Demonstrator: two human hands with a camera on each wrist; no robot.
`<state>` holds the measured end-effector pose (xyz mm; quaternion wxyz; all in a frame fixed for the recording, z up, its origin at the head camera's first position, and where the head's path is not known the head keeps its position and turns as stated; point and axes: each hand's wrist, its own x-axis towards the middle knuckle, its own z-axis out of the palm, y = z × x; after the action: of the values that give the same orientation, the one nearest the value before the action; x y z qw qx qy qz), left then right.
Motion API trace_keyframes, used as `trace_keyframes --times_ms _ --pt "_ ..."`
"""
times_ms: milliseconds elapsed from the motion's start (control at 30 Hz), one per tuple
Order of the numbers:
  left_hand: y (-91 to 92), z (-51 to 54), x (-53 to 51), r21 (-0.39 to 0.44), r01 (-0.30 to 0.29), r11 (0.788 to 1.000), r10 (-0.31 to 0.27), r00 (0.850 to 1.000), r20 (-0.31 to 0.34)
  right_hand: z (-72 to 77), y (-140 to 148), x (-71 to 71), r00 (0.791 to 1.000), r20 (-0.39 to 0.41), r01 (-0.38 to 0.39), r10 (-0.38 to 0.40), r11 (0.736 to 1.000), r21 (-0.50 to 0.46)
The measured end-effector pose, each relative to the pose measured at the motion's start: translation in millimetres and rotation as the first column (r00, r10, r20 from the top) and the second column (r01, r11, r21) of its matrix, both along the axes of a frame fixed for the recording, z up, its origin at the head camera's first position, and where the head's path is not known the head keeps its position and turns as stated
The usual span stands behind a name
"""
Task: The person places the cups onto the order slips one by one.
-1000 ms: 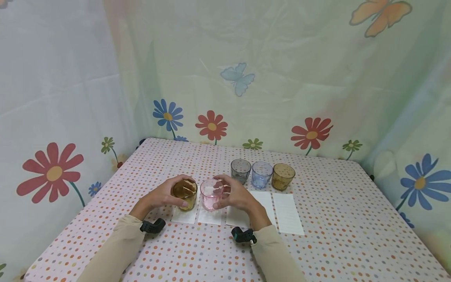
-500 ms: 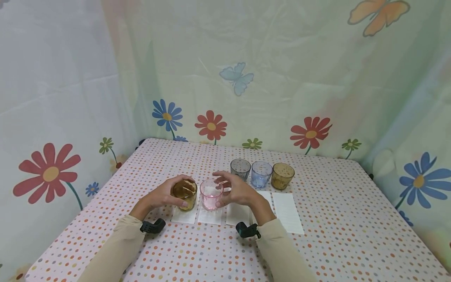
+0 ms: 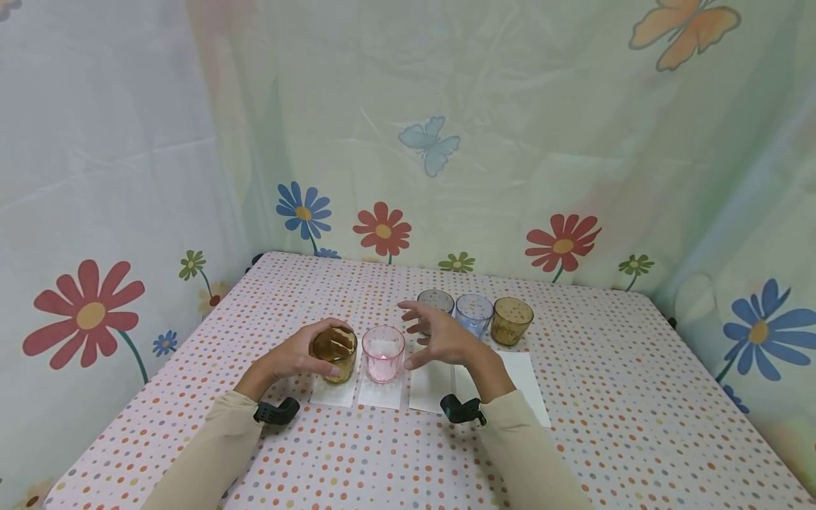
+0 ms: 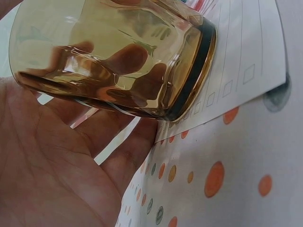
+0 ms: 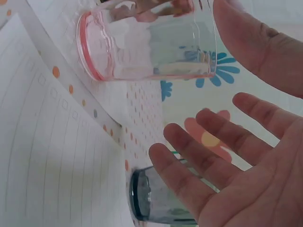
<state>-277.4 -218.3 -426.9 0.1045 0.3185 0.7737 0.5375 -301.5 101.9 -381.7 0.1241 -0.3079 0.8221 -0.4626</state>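
Note:
My left hand holds an amber drinking glass with the thumb in front and the fingers round its far side. The glass stands on a lined paper sheet. Just right of it, a clear pink glass rests upright on its own sheet. My right hand is off to the right of the pink glass, fingers spread and holding nothing. In the right wrist view a gap separates the fingers from the pink glass, and a grey glass is partly hidden behind them.
Behind my right hand, a blue glass and a second amber glass stand in a row with the grey one. More white sheets lie side by side on the dotted tablecloth. A flowered curtain hangs behind the table.
My right hand has let go of the pink glass and moved right, away from it. The pink glass stays in place. My left hand keeps its hold on the amber glass.

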Motion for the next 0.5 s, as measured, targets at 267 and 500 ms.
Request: trace_keyframes --times_ms 267,500 --pt "0.6 0.9 0.9 -0.002 -0.007 1.000 0.007 1.000 0.002 10.2 10.9 -4.4 0.997 -0.057 0.058 -0.054 0.996 0.067" --pt "0.9 1.3 1.1 -0.004 -0.009 1.000 0.009 1.000 0.005 21.1 16.3 -7.7 0.992 -0.092 0.100 -0.090 0.989 0.112"
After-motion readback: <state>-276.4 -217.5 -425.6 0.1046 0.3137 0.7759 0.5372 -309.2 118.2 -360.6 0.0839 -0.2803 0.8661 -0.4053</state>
